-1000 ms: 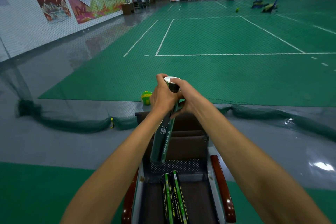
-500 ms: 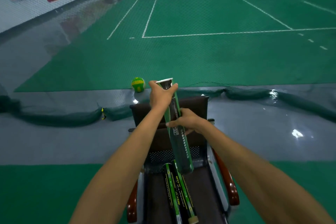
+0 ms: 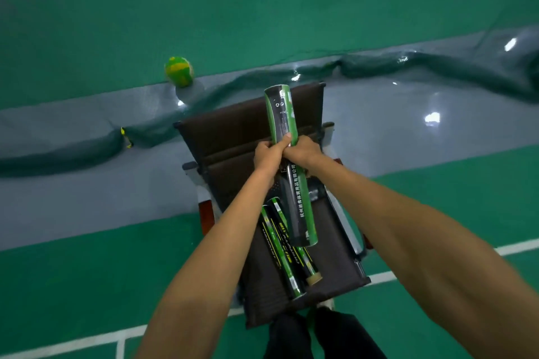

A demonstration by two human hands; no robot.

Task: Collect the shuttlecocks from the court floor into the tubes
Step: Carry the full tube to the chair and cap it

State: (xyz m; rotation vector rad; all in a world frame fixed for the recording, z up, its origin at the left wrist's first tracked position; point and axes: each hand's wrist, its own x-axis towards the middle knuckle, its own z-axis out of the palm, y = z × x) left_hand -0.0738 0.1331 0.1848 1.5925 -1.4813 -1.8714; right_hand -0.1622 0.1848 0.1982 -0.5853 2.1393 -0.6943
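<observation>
A long green-and-black shuttlecock tube (image 3: 283,114) is held over a dark chair (image 3: 230,131), its far end pointing away from me. My left hand (image 3: 267,156) and my right hand (image 3: 303,151) both grip it around its middle, side by side. Two more tubes (image 3: 284,248) lie lengthwise on the chair's seat, under the held tube's near end. No loose shuttlecock is visible on the floor.
A green-and-yellow ball (image 3: 178,71) rests on the floor beyond the chair to the left. A bunched dark net (image 3: 437,64) lies along the grey strip. White court lines (image 3: 516,248) cross the green floor. My dark-clothed legs (image 3: 318,335) are at the chair's front.
The view has tilted down toward the chair. My left hand slid from the tube's top end down to its middle beside my right hand, and the tube came lower over the seat.
</observation>
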